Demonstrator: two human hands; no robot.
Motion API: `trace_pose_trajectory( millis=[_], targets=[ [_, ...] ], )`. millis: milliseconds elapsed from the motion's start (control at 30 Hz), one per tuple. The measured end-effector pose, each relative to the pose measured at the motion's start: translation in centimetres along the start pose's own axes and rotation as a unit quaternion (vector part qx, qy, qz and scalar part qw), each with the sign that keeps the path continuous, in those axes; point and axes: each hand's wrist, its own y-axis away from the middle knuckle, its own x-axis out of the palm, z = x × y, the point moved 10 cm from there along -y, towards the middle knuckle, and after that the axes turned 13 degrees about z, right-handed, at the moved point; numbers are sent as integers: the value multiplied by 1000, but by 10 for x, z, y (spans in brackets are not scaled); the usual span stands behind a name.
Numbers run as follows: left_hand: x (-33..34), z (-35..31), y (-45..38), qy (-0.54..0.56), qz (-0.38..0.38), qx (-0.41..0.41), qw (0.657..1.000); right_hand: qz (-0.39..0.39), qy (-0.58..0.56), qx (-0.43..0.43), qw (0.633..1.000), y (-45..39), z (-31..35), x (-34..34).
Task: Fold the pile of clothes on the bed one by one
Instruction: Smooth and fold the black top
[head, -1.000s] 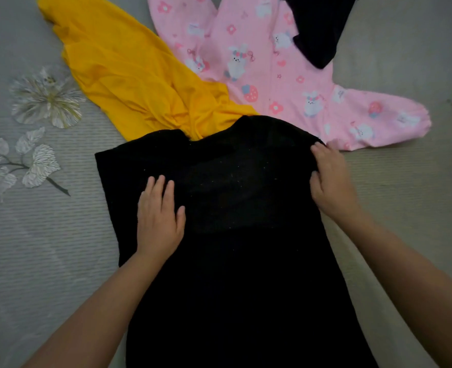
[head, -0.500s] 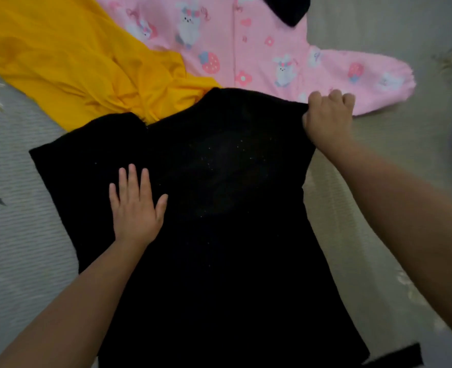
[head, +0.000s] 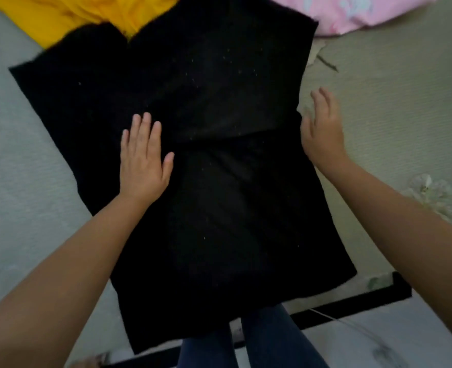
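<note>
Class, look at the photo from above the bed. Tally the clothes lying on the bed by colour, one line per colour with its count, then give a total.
Black: 1, the black garment under the left hand
Yellow: 1, the yellow garment
Pink: 1, the pink garment
Total: 3

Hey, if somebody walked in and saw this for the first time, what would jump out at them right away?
A big black garment spread flat on the bed fills the middle. The left hand presses flat on it with straight fingers, and the right hand hangs open at its right edge. Behind it, a bright yellow garment lies at the top left and a pink printed garment at the top right.
</note>
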Motion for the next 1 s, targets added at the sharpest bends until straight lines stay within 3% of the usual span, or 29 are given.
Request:
trace_pose_trajectory(
  millis=[100,267,433,500,733,833,1000],
  targets=[
    [45,-38,63,-1,53,48,997,111,67,-93,987,77,-2,41],
    [133,-86,168,-58,181,51,980,208,195,-255,924,199,-16,87],
    [188,-111,245,-119,286,54,949,310,310,-416,797,292,-40,129],
    [197,-105,265,-132,304,50,942,332,343,-427,768,310,-53,138],
    [186,-94,276,-168,237,46,956,316,344,-339,816,297,-66,128],
    [180,-94,276,-172,205,70,961,325,389,-282,815,297,-66,134],
    [173,-90,275,-161,177,91,967,255,399,-256,843,297,-46,130]
  ],
)
